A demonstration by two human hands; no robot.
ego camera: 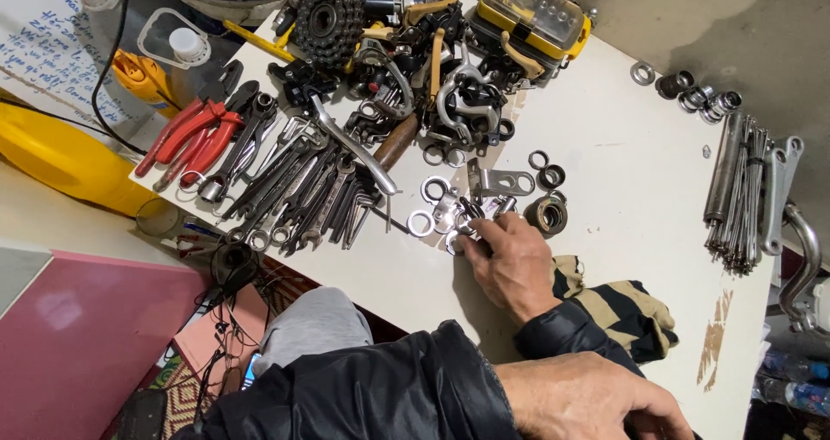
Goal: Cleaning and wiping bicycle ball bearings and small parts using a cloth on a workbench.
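Observation:
My right hand (512, 265) reaches over the white tabletop (622, 163) from a black sleeve. Its fingertips are closed on a small metal part (468, 229) in a cluster of silver washers and rings (430, 208). A flat metal bracket (501, 181) and a round bearing cup (547, 214) lie just beyond the fingers. My left hand (592, 398) rests low at the frame's bottom edge, knuckles up. Its fingers curl down out of sight, so what it holds is hidden. A striped tan and black cloth (635, 310) lies between the two hands.
Several wrenches (303, 194) and red-handled pliers (192, 137) lie at the left. A cog set (329, 21), brake parts (462, 94) and a yellow bit case (532, 12) crowd the back. A spoke bundle (735, 194) and sockets (700, 94) sit at the right.

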